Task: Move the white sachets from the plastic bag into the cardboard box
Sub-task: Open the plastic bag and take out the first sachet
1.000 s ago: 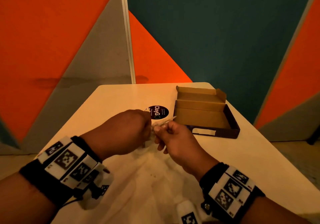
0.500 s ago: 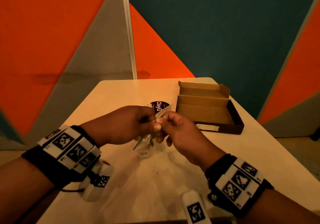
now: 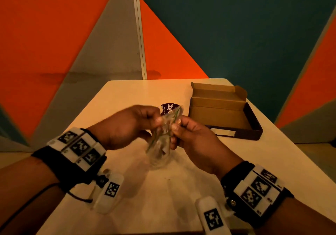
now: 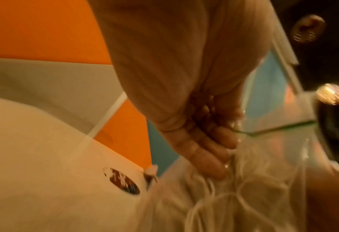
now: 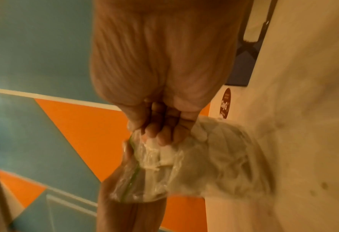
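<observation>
A clear plastic bag [image 3: 161, 143] with a green zip strip hangs above the table's middle, held between both hands. My left hand [image 3: 131, 125] pinches one side of its mouth, and my right hand [image 3: 189, 134] pinches the other side. White sachets [image 5: 164, 155] show through the plastic in the right wrist view. The bag [image 4: 254, 180] fills the lower right of the left wrist view, by my left fingers [image 4: 210, 150]. The open brown cardboard box [image 3: 221, 113] sits on the table to the right of the hands, lid folded back, and looks empty.
A round dark sticker [image 3: 169, 107] lies on the white table [image 3: 127, 98] just behind the bag. Orange, grey and teal wall panels [image 3: 236, 25] close off the far side. The table's right edge runs just past the box.
Both hands have lifted the bag off the table and pulled its mouth apart; the bag now hangs lower between them with the zip strip parted.
</observation>
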